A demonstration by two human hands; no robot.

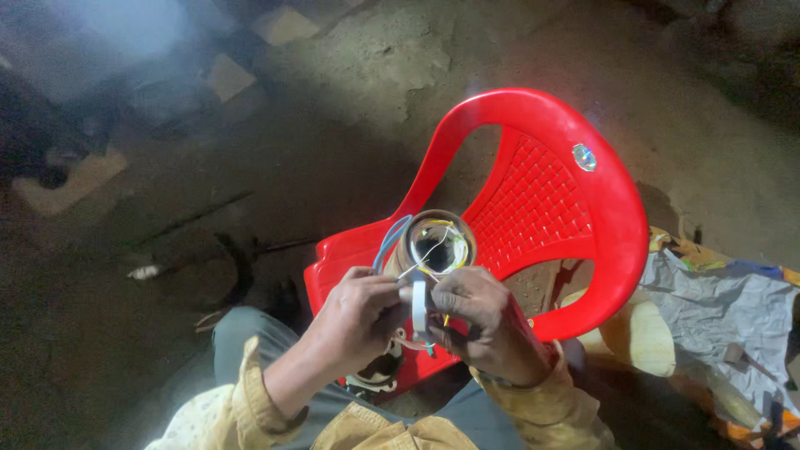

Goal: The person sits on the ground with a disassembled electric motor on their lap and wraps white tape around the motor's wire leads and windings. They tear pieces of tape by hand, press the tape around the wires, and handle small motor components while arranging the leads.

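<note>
Two hands are closed on one round fitting [433,243], the left hand [354,317] and right hand [483,321] gripping it below, coloured wires [392,242] curling just above the fingers [379,287], over a red chair [567,208].

Head cam, looking down, close.

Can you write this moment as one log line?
left hand: holds round fitting | right hand: pinches white piece | wires loose | red chair below
</note>
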